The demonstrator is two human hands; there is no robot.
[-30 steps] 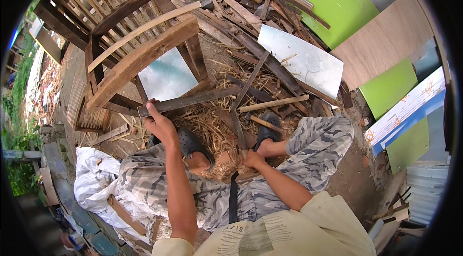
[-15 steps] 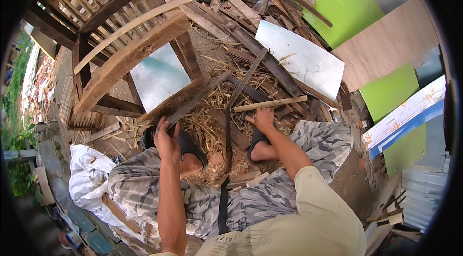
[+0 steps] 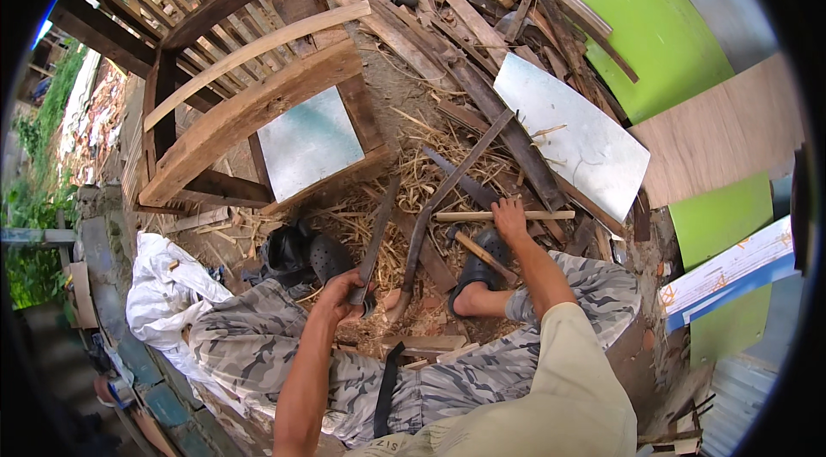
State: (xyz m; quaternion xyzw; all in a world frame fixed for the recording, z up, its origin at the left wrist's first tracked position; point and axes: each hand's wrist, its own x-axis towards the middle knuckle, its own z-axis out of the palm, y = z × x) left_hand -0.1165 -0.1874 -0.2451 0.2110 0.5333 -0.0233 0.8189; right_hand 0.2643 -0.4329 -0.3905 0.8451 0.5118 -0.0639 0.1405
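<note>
My left hand is closed round the near end of a dark, narrow wooden strip, which slants up and away between my feet. My right hand curls over a pale wooden stick lying crosswise. Just beyond those fingers is a dark saw blade; its handle end is hidden, and whether my fingers touch it I cannot tell. A hammer with a wooden handle rests against my right shoe. Left of the saw, a long, bent dark bar reaches down toward me.
A wooden slatted chair frame stands at the far left. Wood shavings cover the ground. Scrap boards, a white panel and green sheets lie to the right. A white sack sits by my left knee.
My left hand has drawn the dark strip nearer and turned it more upright. The pale stick has swung level. The hammer, formerly beside my right hand, now slants against the shoe. The view has shifted.
</note>
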